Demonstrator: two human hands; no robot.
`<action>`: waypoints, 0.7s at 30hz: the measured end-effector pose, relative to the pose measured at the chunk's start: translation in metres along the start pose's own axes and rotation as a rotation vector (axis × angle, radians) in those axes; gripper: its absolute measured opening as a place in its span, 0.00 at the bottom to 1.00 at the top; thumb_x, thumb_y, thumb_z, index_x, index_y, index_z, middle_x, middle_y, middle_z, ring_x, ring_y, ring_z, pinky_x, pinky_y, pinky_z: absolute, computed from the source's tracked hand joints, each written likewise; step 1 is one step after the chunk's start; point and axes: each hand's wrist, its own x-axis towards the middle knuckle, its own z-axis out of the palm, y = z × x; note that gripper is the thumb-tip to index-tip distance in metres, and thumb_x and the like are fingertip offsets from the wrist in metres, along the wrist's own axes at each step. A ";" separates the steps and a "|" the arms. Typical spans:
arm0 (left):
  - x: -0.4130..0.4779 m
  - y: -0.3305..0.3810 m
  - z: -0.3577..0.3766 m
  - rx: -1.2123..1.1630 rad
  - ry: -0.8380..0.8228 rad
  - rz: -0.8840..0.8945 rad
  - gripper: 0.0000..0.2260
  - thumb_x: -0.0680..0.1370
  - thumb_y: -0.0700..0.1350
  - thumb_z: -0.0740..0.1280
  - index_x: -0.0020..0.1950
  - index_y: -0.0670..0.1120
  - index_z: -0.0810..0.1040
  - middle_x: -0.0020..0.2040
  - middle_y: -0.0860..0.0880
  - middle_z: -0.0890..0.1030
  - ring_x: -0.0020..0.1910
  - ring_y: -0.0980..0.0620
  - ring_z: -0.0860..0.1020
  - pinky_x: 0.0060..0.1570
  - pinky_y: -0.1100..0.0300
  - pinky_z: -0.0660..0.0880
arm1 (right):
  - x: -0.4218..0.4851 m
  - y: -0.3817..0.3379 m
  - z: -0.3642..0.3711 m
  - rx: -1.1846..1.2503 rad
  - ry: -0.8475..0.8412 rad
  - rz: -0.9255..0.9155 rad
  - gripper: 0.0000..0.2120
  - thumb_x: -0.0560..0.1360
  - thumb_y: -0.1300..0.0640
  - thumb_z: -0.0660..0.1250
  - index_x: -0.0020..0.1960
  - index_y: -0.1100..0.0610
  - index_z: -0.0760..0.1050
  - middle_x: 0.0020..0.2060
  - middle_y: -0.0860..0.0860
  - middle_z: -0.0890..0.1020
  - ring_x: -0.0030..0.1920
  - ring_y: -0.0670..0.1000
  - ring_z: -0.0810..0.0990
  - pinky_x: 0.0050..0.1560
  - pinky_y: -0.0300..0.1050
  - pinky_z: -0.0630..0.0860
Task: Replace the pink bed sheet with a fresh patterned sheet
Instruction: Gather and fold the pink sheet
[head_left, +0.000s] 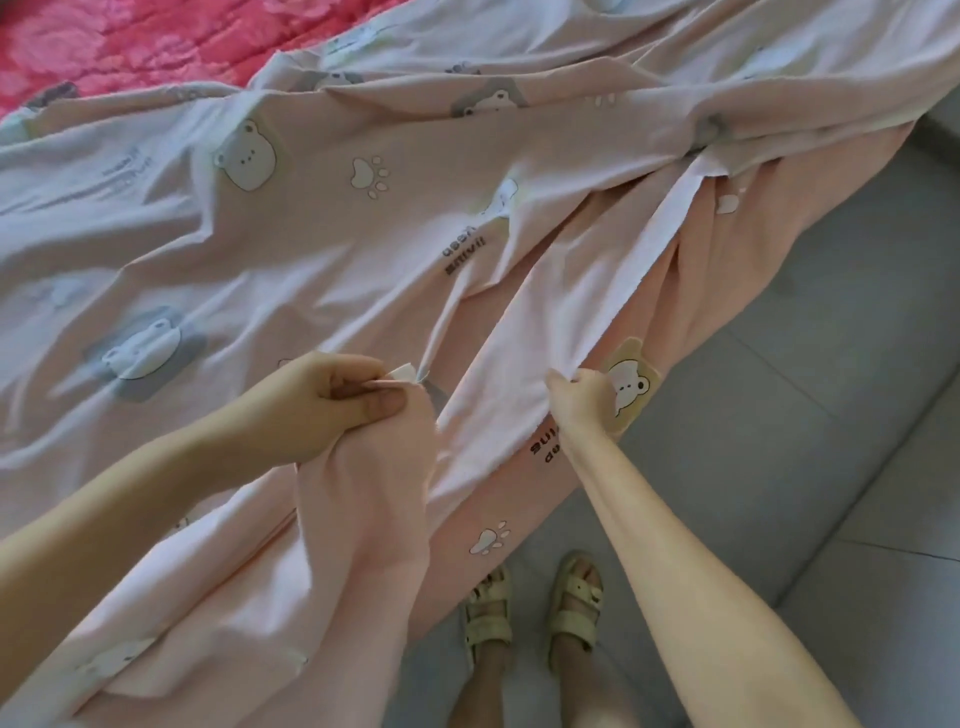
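A pale pink patterned sheet (332, 218) printed with bears and paw marks lies rumpled across the bed and hangs over its near edge. My left hand (332, 402) is closed on a bunched fold of the sheet, pinching a small white tag between thumb and fingers. My right hand (582, 397) grips a hem of the same sheet beside a beige bear print. A taut strip of fabric runs from the right hand up toward the bed's far right. A bright pink quilted cover (130, 41) shows at the top left, partly under the sheet.
Grey tiled floor (831, 389) lies to the right of the bed and below it. My two feet in pale sandals (535, 613) stand on the tiles close to the hanging sheet.
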 end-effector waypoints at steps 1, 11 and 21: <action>0.002 -0.001 0.001 0.020 -0.017 -0.011 0.10 0.76 0.48 0.67 0.44 0.40 0.80 0.36 0.45 0.79 0.35 0.57 0.73 0.38 0.63 0.70 | -0.009 0.006 -0.028 -0.014 0.099 -0.043 0.23 0.71 0.61 0.65 0.27 0.54 0.54 0.24 0.49 0.56 0.28 0.50 0.53 0.31 0.44 0.51; 0.014 0.023 0.020 0.074 -0.184 -0.031 0.22 0.67 0.57 0.67 0.43 0.36 0.77 0.34 0.50 0.75 0.33 0.56 0.71 0.35 0.65 0.69 | -0.011 0.125 -0.142 -0.605 0.085 0.257 0.19 0.77 0.46 0.63 0.36 0.60 0.74 0.34 0.62 0.76 0.40 0.63 0.77 0.35 0.47 0.67; 0.015 0.075 0.000 0.213 -0.186 0.104 0.16 0.75 0.45 0.69 0.29 0.46 0.69 0.25 0.54 0.67 0.25 0.59 0.64 0.28 0.66 0.62 | -0.142 -0.089 -0.073 0.184 -0.800 -0.243 0.13 0.70 0.55 0.74 0.53 0.49 0.77 0.43 0.42 0.81 0.44 0.40 0.79 0.47 0.38 0.77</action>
